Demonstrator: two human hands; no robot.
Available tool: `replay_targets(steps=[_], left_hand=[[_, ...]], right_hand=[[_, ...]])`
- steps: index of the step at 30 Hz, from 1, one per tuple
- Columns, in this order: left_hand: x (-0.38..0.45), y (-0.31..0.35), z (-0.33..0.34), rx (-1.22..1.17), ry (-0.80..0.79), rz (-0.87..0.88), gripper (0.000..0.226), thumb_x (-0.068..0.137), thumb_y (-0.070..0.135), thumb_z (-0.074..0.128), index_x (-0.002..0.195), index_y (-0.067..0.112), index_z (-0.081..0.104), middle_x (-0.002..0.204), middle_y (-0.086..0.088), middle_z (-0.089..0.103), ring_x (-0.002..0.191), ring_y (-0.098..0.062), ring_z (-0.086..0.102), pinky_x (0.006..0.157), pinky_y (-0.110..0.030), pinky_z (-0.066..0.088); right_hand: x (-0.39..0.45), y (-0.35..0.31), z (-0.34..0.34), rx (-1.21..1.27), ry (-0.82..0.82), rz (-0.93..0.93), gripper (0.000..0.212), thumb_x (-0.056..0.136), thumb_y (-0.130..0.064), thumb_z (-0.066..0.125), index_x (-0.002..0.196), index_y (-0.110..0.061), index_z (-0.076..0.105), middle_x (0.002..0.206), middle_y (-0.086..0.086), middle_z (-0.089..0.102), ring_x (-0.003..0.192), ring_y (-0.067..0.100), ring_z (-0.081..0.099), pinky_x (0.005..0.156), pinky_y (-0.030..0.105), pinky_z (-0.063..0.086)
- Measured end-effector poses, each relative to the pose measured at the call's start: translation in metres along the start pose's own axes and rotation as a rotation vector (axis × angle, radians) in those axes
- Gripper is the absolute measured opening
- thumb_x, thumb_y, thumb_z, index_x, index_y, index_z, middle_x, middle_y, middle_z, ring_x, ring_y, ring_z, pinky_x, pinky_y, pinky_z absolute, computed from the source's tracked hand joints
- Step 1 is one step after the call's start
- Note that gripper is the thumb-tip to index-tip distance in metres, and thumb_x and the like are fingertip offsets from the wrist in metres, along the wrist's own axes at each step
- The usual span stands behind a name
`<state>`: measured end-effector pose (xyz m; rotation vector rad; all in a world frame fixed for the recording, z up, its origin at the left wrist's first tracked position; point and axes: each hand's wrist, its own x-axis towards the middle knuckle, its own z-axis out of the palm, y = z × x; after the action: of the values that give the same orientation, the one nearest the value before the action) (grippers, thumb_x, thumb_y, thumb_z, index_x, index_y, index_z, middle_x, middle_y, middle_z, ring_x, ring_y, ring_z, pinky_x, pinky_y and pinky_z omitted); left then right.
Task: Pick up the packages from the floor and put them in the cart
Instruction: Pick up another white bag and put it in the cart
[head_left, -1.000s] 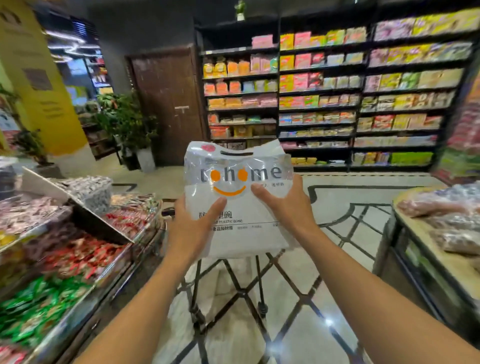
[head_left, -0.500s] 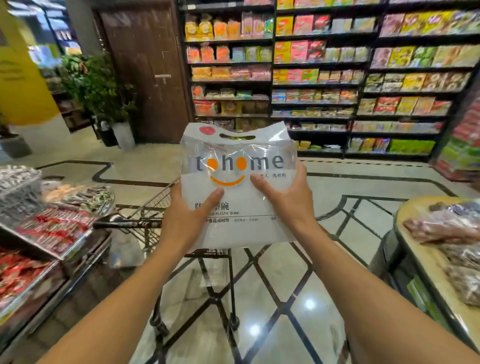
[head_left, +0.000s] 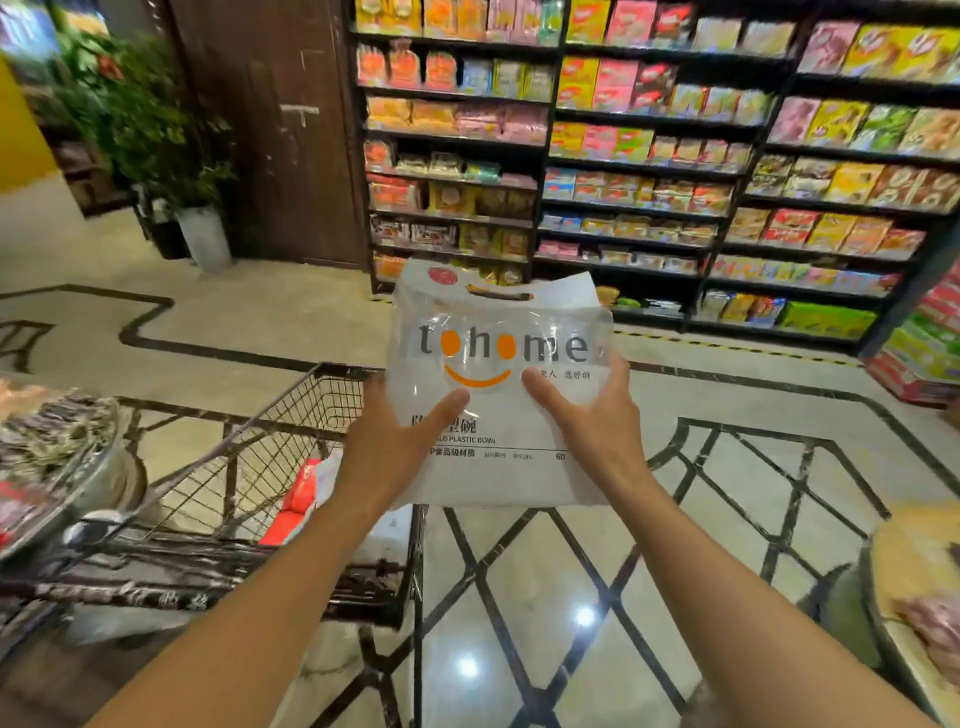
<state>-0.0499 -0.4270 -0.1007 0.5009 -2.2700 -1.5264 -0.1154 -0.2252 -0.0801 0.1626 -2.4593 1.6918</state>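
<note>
I hold a clear and white plastic package (head_left: 498, 364) printed "tohome" with an orange smile, upright in front of me at chest height. My left hand (head_left: 387, 452) grips its lower left side, thumb across the front. My right hand (head_left: 592, 421) grips its right side, thumb on the front. A black wire shopping cart (head_left: 270, 447) stands below and to the left of the package. Inside the cart lie a red package (head_left: 301, 488) and a white one (head_left: 379, 535), partly hidden by my left forearm.
A display counter with wrapped sweets (head_left: 47, 452) stands at the left beside the cart. Tall snack shelves (head_left: 649, 156) fill the back. A round table edge (head_left: 914, 587) with bagged goods is at the right. A potted plant (head_left: 171, 150) and a brown door (head_left: 280, 130) stand behind.
My view has turned left and down, so the cart now shows more fully below the package. Both hands keep the same grip on the package.
</note>
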Motion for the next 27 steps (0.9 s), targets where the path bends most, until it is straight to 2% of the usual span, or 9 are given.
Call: replay_targets(steps=[3, 6, 9, 14, 17, 19, 21, 23, 27], left_hand=[[0.047, -0.006, 0.018, 0.017, 0.025, -0.03, 0.084, 0.079, 0.066, 0.076, 0.142, 0.022, 0.041, 0.118, 0.006, 0.06, 0.105, -0.023, 0.063, 0.089, -0.038, 0.051], [0.094, -0.016, 0.036, 0.021, 0.088, -0.051, 0.103, 0.062, 0.084, 0.073, 0.142, 0.027, 0.044, 0.12, 0.007, 0.067, 0.109, -0.025, 0.068, 0.098, -0.048, 0.055], [0.138, -0.028, 0.057, 0.014, 0.174, -0.071, 0.096, 0.061, 0.081, 0.076, 0.136, 0.027, 0.049, 0.111, 0.011, 0.069, 0.1, -0.018, 0.071, 0.089, -0.046, 0.06], [0.192, -0.04, 0.077, 0.036, 0.307, -0.169, 0.086, 0.063, 0.081, 0.075, 0.129, 0.029, 0.052, 0.102, 0.016, 0.07, 0.089, -0.008, 0.07, 0.066, -0.027, 0.052], [0.209, -0.051, 0.077, 0.007, 0.395, -0.234, 0.088, 0.058, 0.084, 0.07, 0.127, 0.034, 0.048, 0.1, 0.02, 0.067, 0.087, -0.004, 0.066, 0.067, -0.026, 0.05], [0.214, -0.064, 0.072, 0.024, 0.44, -0.287, 0.081, 0.066, 0.081, 0.074, 0.125, 0.033, 0.046, 0.099, 0.018, 0.066, 0.086, -0.004, 0.065, 0.066, -0.026, 0.049], [0.216, -0.084, 0.062, 0.021, 0.488, -0.338, 0.071, 0.073, 0.073, 0.077, 0.121, 0.032, 0.046, 0.1, 0.015, 0.067, 0.087, -0.005, 0.066, 0.067, -0.025, 0.051], [0.213, -0.11, 0.049, -0.019, 0.564, -0.368, 0.078, 0.066, 0.079, 0.078, 0.124, 0.034, 0.051, 0.106, 0.014, 0.07, 0.095, -0.008, 0.07, 0.076, -0.033, 0.057], [0.206, -0.152, 0.029, -0.055, 0.697, -0.453, 0.075, 0.073, 0.066, 0.082, 0.133, 0.031, 0.052, 0.106, 0.024, 0.062, 0.094, 0.005, 0.06, 0.07, -0.022, 0.046]], right_hand=[[0.053, 0.012, 0.017, 0.023, -0.031, -0.001, 0.132, 0.046, -0.097, 0.07, 0.155, -0.033, 0.029, 0.141, 0.0, 0.06, 0.124, 0.025, 0.062, 0.104, 0.051, 0.055], [0.109, 0.027, 0.038, 0.04, -0.071, -0.006, 0.121, 0.054, -0.087, 0.074, 0.153, -0.031, 0.033, 0.138, -0.001, 0.061, 0.121, 0.023, 0.063, 0.102, 0.049, 0.055], [0.168, 0.044, 0.061, 0.047, -0.134, -0.025, 0.117, 0.056, -0.086, 0.073, 0.152, -0.033, 0.033, 0.138, -0.001, 0.062, 0.122, 0.024, 0.063, 0.102, 0.05, 0.055], [0.248, 0.058, 0.101, 0.021, -0.266, -0.048, 0.12, 0.052, -0.09, 0.071, 0.149, -0.029, 0.036, 0.14, -0.001, 0.061, 0.125, 0.024, 0.062, 0.103, 0.052, 0.053], [0.281, 0.062, 0.134, 0.026, -0.383, -0.076, 0.097, 0.067, -0.073, 0.082, 0.142, -0.03, 0.039, 0.13, -0.006, 0.061, 0.12, 0.022, 0.063, 0.101, 0.046, 0.054], [0.29, 0.066, 0.16, 0.035, -0.452, -0.083, 0.085, 0.075, -0.059, 0.086, 0.14, -0.033, 0.039, 0.124, -0.01, 0.059, 0.116, 0.019, 0.063, 0.099, 0.042, 0.053], [0.293, 0.069, 0.189, 0.034, -0.527, -0.094, 0.081, 0.075, -0.058, 0.086, 0.138, -0.037, 0.038, 0.124, -0.011, 0.06, 0.117, 0.017, 0.063, 0.1, 0.042, 0.053], [0.289, 0.073, 0.22, 0.029, -0.612, -0.105, 0.076, 0.076, -0.056, 0.087, 0.129, -0.041, 0.035, 0.123, -0.011, 0.06, 0.116, 0.016, 0.063, 0.097, 0.039, 0.052], [0.278, 0.084, 0.285, 0.01, -0.784, -0.108, 0.08, 0.071, -0.062, 0.086, 0.132, -0.036, 0.042, 0.126, -0.012, 0.064, 0.114, 0.014, 0.065, 0.1, 0.041, 0.054]])
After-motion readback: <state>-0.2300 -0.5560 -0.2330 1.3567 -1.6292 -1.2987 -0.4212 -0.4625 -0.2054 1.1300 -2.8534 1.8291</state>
